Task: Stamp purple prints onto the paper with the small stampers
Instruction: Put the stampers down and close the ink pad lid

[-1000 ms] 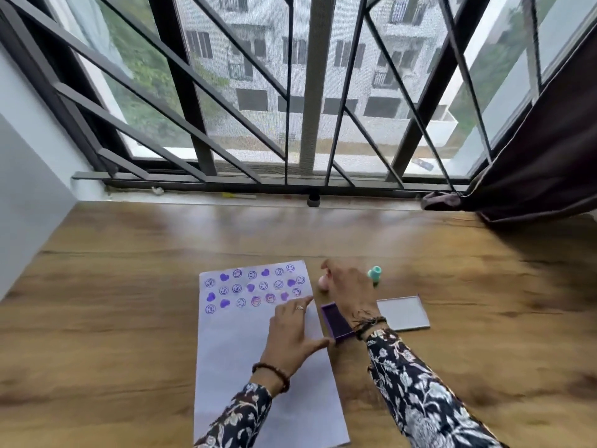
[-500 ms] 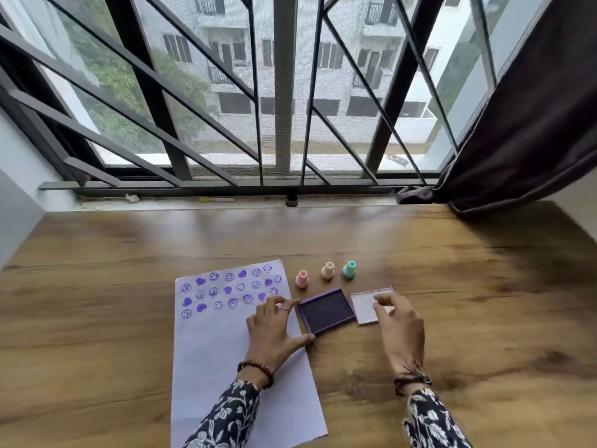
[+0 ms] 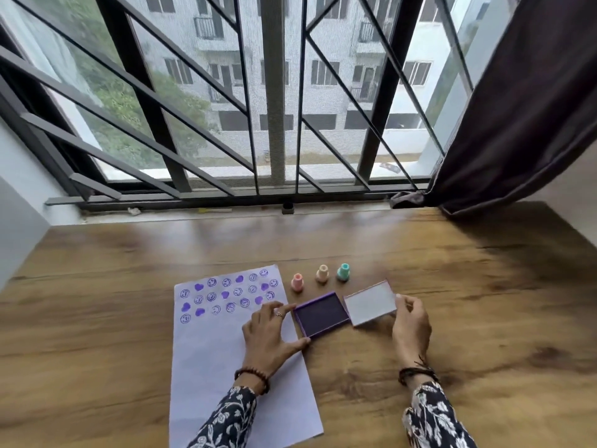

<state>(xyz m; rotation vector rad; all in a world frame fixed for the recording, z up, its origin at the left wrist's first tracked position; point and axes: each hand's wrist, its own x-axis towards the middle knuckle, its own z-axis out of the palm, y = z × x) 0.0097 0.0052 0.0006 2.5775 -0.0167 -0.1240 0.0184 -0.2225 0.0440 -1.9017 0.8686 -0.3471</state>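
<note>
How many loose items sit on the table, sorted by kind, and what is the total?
Small stampers: 3, pink, peach, teal
Ink pad base: 1, purple ink pad
Ink pad lid: 1, clear lid, tilted up in the right hand
Paper sheets: 1, paper, under the left hand
Total: 6

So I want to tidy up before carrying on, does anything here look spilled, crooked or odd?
Nothing spilled. The three stampers stand upright in a row. The ink pad lies open, steadied by the left hand; its lid is tilted, one edge raised by the right hand. The paper sits slightly askew.
</note>
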